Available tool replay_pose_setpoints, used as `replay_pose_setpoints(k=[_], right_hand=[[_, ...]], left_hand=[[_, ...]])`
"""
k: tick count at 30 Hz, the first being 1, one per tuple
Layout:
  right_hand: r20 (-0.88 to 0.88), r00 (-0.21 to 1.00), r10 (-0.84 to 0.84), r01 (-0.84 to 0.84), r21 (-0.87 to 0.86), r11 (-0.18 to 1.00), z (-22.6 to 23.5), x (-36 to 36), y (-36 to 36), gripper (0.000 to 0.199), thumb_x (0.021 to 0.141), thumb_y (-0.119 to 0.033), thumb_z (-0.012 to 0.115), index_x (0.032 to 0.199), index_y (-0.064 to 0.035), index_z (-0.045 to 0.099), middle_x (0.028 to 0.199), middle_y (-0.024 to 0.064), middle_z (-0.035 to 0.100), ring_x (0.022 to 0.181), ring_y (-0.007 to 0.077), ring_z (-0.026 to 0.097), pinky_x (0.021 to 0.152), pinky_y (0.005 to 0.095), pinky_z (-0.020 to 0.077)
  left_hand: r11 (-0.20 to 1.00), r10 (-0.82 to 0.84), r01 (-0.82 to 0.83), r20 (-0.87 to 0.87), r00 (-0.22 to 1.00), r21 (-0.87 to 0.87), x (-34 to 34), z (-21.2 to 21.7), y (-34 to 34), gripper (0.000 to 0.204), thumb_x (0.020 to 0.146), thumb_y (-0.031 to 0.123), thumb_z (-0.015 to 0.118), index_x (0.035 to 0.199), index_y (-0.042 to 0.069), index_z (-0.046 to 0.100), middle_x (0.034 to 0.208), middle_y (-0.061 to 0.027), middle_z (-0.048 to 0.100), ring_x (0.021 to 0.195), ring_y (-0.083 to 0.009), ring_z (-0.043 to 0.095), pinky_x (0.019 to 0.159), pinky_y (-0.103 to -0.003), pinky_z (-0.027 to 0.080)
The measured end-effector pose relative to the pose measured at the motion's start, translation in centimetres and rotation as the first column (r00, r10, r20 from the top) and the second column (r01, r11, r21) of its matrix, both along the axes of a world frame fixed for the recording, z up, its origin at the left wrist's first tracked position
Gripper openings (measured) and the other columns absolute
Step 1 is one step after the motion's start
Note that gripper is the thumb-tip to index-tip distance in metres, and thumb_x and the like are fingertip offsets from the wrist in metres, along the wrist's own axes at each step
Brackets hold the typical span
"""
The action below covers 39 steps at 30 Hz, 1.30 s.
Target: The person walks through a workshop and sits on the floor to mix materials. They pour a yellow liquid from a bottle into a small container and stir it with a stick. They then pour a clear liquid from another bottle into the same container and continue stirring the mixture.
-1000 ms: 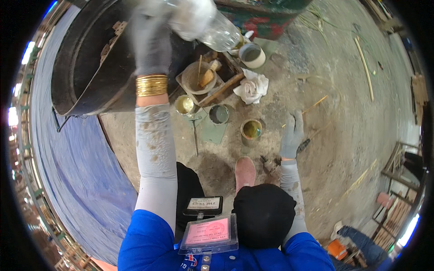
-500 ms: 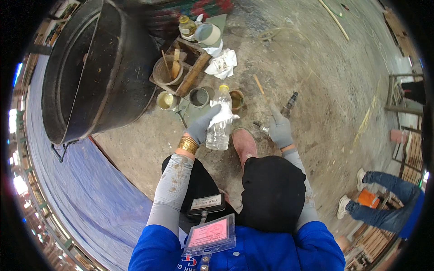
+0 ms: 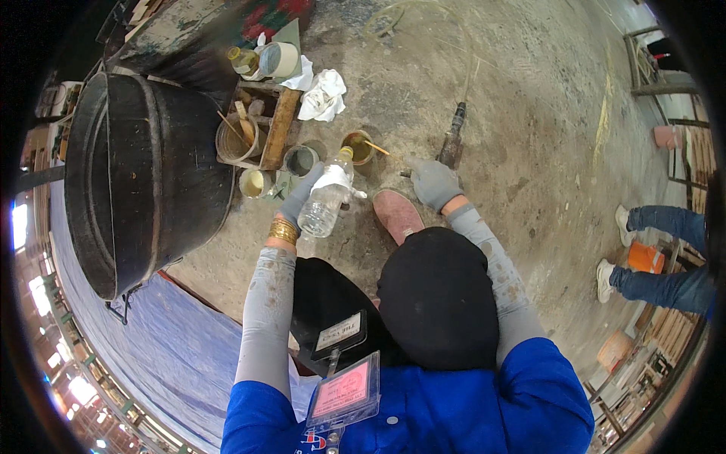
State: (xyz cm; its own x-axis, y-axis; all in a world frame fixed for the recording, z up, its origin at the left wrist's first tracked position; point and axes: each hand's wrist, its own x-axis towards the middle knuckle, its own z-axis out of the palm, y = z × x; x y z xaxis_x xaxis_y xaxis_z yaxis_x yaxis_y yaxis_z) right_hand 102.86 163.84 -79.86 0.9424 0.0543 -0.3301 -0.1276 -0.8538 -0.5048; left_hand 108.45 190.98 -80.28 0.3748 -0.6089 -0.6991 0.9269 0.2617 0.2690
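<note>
Concrete floor. Left hand wrapped round bottle, long axis slanting forward-right to cup; right hand narrow on stick, its far tip at cup.

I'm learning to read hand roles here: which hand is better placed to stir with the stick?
The right hand, I'd judge: it appears to hold the stick, whose far end reaches the cup. The left hand is occupied, gripping the bottle.
</note>
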Motion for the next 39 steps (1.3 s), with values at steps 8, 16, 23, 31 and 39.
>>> replay_pose_setpoints(k=[8, 16, 23, 31, 39], right_hand=[[0.031, 0.998, 0.060, -0.059, -0.014, 0.998, -0.3, 0.3, 0.3, 0.033, 0.080, -0.016, 0.045, 0.110, -0.0113, 0.058, 0.077, 0.0185, 0.061, 0.071, 0.0351, 0.059, 0.064, 0.0451, 0.0462], [-0.011, 0.997, 0.071, -0.072, -0.031, 0.997, -1.1, 0.6, 0.3, 0.028, 0.080, -0.015, 0.044, 0.103, -0.0094, 0.060, 0.075, 0.0184, 0.061, 0.070, 0.0357, 0.058, 0.062, 0.0455, 0.0456], [0.013, 0.999, 0.030, -0.029, -0.013, 0.999, -1.4, 0.6, 0.6, 0.028, 0.079, -0.014, 0.044, 0.101, -0.0089, 0.060, 0.075, 0.0186, 0.061, 0.069, 0.0364, 0.058, 0.062, 0.0455, 0.0456], [-0.107, 0.994, 0.019, -0.023, -0.034, 0.999, -0.3, 1.2, 0.9, 0.029, 0.073, -0.014, 0.047, 0.098, -0.0081, 0.060, 0.082, 0.0187, 0.063, 0.079, 0.0361, 0.060, 0.068, 0.0449, 0.0477], [-0.037, 0.999, 0.016, -0.017, -0.018, 1.000, -0.6, 1.0, 1.0, 0.031, 0.076, -0.012, 0.046, 0.103, -0.0101, 0.060, 0.076, 0.0185, 0.061, 0.072, 0.0358, 0.059, 0.062, 0.0449, 0.0462]], left_hand=[[0.960, -0.210, 0.198, 0.040, 0.977, 0.196, 2.5, 1.3, -0.1, 0.055, 0.086, 0.052, 0.046, 0.112, 0.003, 0.052, 0.088, -0.0127, 0.064, 0.065, -0.0239, 0.064, 0.054, -0.037, 0.054], [0.936, -0.200, 0.204, -0.042, 0.979, 0.286, 3.7, 0.9, 0.1, 0.048, 0.084, 0.049, 0.052, 0.105, 0.006, 0.057, 0.085, -0.0100, 0.064, 0.061, -0.0225, 0.063, 0.052, -0.036, 0.053], [0.977, -0.111, 0.132, -0.127, 0.986, 0.168, 4.4, -0.2, 0.6, 0.039, 0.084, 0.040, 0.058, 0.104, 0.007, 0.058, 0.091, -0.0079, 0.064, 0.071, -0.0187, 0.063, 0.063, -0.032, 0.052], [0.983, -0.132, 0.145, -0.115, 0.985, 0.115, 5.3, 0.3, 0.5, 0.032, 0.086, 0.033, 0.057, 0.104, 0.006, 0.057, 0.095, -0.0069, 0.063, 0.080, -0.0166, 0.062, 0.071, -0.028, 0.052], [0.977, -0.157, 0.170, -0.110, 0.981, 0.128, 6.3, 0.8, 0.0, 0.025, 0.088, 0.027, 0.055, 0.103, 0.007, 0.059, 0.096, -0.0040, 0.063, 0.082, -0.0110, 0.060, 0.073, -0.024, 0.049]])
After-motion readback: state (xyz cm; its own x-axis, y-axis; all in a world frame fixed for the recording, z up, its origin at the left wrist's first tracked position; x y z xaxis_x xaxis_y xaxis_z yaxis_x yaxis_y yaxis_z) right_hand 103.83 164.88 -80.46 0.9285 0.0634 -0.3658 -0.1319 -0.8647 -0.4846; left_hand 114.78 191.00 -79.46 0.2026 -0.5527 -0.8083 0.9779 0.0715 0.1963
